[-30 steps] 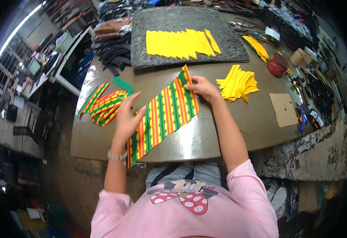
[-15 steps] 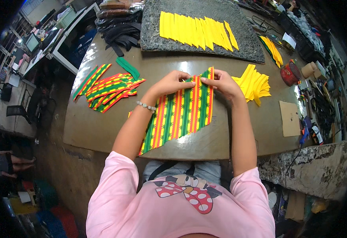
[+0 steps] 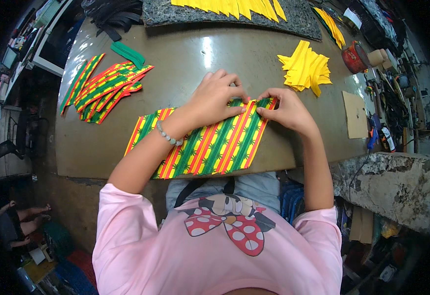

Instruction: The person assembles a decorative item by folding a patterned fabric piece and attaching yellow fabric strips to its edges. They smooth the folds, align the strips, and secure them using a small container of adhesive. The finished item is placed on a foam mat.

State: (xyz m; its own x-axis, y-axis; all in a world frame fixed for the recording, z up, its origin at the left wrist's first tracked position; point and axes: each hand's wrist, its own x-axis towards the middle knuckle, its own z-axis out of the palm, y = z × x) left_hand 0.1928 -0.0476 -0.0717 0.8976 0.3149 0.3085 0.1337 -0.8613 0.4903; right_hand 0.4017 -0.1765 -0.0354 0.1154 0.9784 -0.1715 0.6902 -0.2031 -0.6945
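Note:
A slanted piece of striped fabric [image 3: 202,147] in green, yellow and red, with dark leaf shapes, lies in front of me at the table's near edge. Its lower edge is jagged, like strips laid side by side. My left hand [image 3: 219,98] pinches its upper edge, the forearm crossing over the cloth and hiding part of it. Close beside, my right hand [image 3: 288,110] grips the upper right corner between thumb and bent fingers. Loose strips of the same pattern [image 3: 109,91] are heaped to the left, with a plain green strip [image 3: 127,53] just beyond them.
A yellow strip pile [image 3: 307,68] lies at the right. At the back, a grey speckled board [image 3: 200,23] carries a row of yellow strips [image 3: 234,7]. Black strips [image 3: 114,14] sit back left. A red container [image 3: 355,58] and a cardboard piece [image 3: 354,114] stand along the right edge.
The striped fabric has come down flatter on the table, its left end now showing beyond my left forearm. Both hands still pinch its upper edge. My view has tilted lower.

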